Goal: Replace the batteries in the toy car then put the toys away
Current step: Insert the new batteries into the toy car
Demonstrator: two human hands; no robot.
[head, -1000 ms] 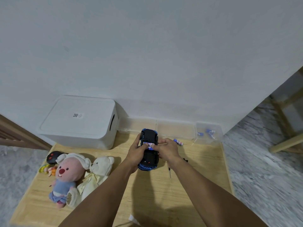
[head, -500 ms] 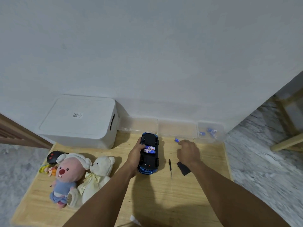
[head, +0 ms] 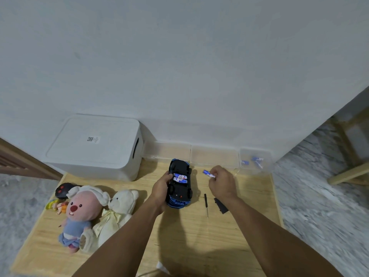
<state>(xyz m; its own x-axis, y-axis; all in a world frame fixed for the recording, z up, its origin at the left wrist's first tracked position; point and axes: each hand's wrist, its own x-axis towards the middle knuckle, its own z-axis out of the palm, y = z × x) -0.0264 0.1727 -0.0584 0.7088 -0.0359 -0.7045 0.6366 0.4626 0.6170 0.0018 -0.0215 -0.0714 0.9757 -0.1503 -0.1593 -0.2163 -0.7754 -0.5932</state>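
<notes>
The blue toy car (head: pixel 180 183) lies upside down on the wooden desk (head: pixel 199 236), its black underside facing up and its battery bay open. Two blue-and-white batteries (head: pixel 180 178) sit side by side in the bay. The left hand (head: pixel 160 187) grips the car along its left flank, thumb curled over the edge near the bay. The right hand (head: pixel 221 182) is lifted just to the right of the car, and its fingertips pinch a third battery (head: pixel 208 174), which points up and to the left, clear of the car.

Between the car and the right forearm a small black screwdriver (head: pixel 206 204) lies on the desk, tip toward the near edge. Just beside it, partly under the wrist, lies a flat black piece (head: pixel 220 205), which looks like the bay cover.

Against the wall at the back stands a white lidded storage box (head: pixel 93 146). To its right runs a row of clear plastic trays (head: pixel 214 156); the rightmost tray (head: pixel 254 159) holds a few blue batteries.

On the left of the desk lie a pink plush beaver in blue clothes (head: pixel 79 214), a cream teddy bear (head: pixel 115 212) touching it, a small colourful doll (head: pixel 57 205) and a black remote controller (head: pixel 62 189) with red buttons.
</notes>
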